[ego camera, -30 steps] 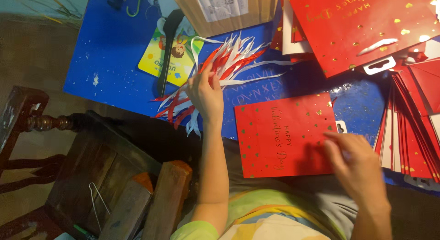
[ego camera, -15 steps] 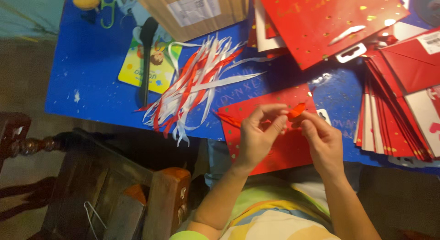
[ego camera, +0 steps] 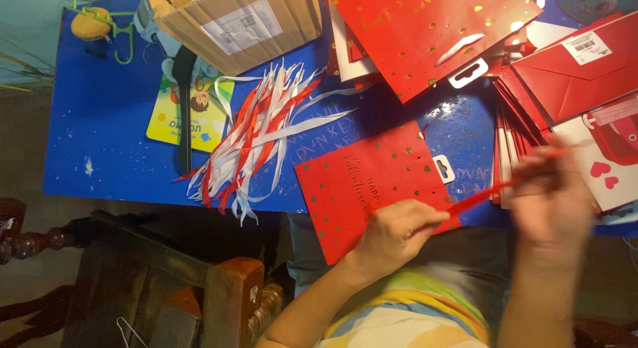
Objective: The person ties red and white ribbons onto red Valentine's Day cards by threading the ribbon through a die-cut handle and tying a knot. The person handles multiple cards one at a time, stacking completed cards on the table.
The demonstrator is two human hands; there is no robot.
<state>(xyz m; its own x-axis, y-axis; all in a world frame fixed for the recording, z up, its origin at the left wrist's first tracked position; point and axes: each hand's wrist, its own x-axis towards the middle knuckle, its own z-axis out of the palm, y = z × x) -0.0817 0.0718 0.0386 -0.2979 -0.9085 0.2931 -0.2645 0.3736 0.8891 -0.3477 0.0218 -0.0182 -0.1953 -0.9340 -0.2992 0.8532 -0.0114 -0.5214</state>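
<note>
Red ribbon (ego camera: 480, 196), bunched between both hands half a second ago, now runs taut from the left hand (ego camera: 393, 233) out toward two o'clock to the blurred right hand (ego camera: 553, 200), both pinching it above the red gift bag (ego camera: 372, 185).

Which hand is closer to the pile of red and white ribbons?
Left. The left hand sits over the red gift bag, a little right of the ribbon pile. The right hand, blurred, is farther right by the red stack.
</note>
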